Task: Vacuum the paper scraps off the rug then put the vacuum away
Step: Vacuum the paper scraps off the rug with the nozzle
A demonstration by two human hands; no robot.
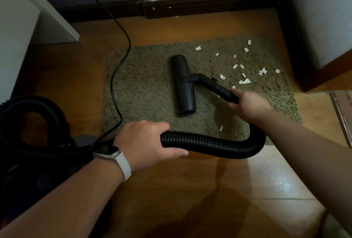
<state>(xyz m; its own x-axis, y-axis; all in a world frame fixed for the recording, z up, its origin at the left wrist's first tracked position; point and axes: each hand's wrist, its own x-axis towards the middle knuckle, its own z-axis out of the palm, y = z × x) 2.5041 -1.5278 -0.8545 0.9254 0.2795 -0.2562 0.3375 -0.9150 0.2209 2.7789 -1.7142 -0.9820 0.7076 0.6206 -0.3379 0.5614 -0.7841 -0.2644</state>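
Right, I've got both hands on the vacuum here. The left hand (146,142), low and left of centre, is wrapped round the ribbed black hose (209,144), fingers curled over the top and thumb underneath. The right hand (247,104), right of centre, has its fingers closed round the stiff black tube (219,89) at the end of that hose. Between the two hands the hose bends along the near edge of the rug (144,89).

The tube runs up and left to the floor head (183,85), which lies flat mid-rug, its long side running top to bottom in the frame. Paper scraps (245,80), small white bits, are scattered over the upper right of the rug, right of the head. One lone bit lies near the bottom edge, just above the hose.

At lower left the hose loops in a big arc; the vacuum body (28,180) there is too dark to make out. A thin black cord (122,47) snakes down from the upper left over the wooden floor (190,190). There's a white watch (114,154) on the left wrist.
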